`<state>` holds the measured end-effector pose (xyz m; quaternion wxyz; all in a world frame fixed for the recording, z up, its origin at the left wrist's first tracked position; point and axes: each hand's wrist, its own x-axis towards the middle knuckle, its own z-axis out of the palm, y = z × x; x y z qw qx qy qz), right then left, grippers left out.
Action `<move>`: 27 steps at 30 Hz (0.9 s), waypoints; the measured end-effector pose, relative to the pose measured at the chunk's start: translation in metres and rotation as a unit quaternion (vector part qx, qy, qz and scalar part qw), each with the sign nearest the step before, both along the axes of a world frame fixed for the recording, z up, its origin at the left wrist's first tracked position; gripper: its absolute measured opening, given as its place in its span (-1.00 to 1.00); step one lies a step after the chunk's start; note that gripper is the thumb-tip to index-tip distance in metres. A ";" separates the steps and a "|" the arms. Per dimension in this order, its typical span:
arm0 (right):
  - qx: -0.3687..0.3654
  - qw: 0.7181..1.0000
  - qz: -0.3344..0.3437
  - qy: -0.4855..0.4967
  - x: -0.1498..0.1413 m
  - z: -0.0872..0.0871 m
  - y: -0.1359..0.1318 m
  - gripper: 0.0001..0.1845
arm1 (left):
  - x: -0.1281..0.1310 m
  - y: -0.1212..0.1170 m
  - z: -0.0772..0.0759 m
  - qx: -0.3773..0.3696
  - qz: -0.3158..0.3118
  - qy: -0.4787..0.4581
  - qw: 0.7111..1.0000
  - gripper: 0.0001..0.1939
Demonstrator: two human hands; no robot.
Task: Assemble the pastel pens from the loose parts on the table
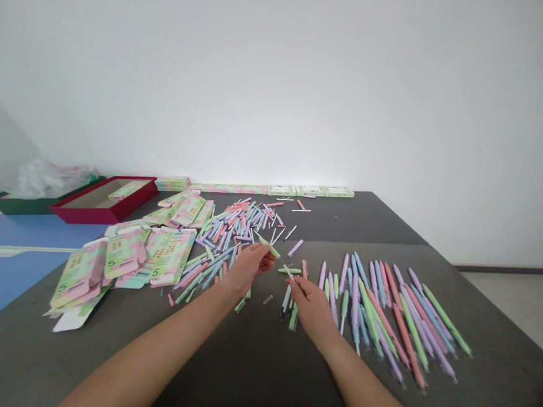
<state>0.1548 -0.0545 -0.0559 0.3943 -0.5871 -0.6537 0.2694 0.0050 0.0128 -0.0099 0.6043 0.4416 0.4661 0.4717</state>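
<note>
Pinching now: left hand [248, 269] clamps a pastel-green pen barrel [269, 248], right hand [309, 310] nips a slim white refill [288, 270]; nearby cartons [168, 256] show a printed 5.

Left forearm [144, 359] and right forearm [361, 377] bare, slim, tapering to narrow wrists. Left hand [247, 269] and right hand [309, 310] bare too, long and narrow. Nails too small to make out from this view.

Pastel green, pink, lilac and blue pens [444, 320] on dark grey table [250, 375]
</note>
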 end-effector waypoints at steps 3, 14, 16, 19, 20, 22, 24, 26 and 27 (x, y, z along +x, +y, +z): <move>0.000 0.999 0.000 -0.036 0.000 0.002 -0.001 -0.63 | 0.001 -0.001 -0.002 0.053 0.000 0.100 0.994 -0.85; -0.045 0.985 -0.010 -0.169 -0.007 0.004 -0.004 -0.49 | 0.000 -0.004 -0.011 0.126 -0.042 0.182 0.974 -0.82; -0.045 0.979 -0.017 -0.197 -0.008 0.006 -0.004 -0.49 | -0.001 -0.004 -0.013 0.121 -0.027 0.197 0.973 -0.84; -0.047 0.969 -0.023 -0.240 -0.009 0.007 -0.005 -0.50 | 0.000 -0.007 -0.015 0.107 -0.030 0.178 0.978 -0.85; -0.047 0.967 -0.021 -0.248 -0.010 0.006 -0.006 -0.50 | 0.000 -0.009 -0.014 0.110 -0.034 0.171 0.978 -0.85; -0.040 0.967 -0.011 -0.252 -0.011 0.006 -0.007 -0.50 | 0.001 -0.013 -0.013 0.110 -0.030 0.163 0.980 -0.86; -0.038 0.969 -0.002 -0.246 -0.012 0.005 -0.007 -0.49 | 0.002 -0.016 -0.011 0.089 -0.027 0.145 0.985 -0.86; -0.040 0.971 0.003 -0.236 -0.011 0.006 -0.008 -0.51 | 0.003 -0.019 -0.008 0.066 -0.038 0.119 0.990 -0.85; -0.039 0.972 0.006 -0.232 -0.011 0.006 -0.008 -0.52 | 0.003 -0.020 -0.007 0.062 -0.042 0.112 0.991 -0.84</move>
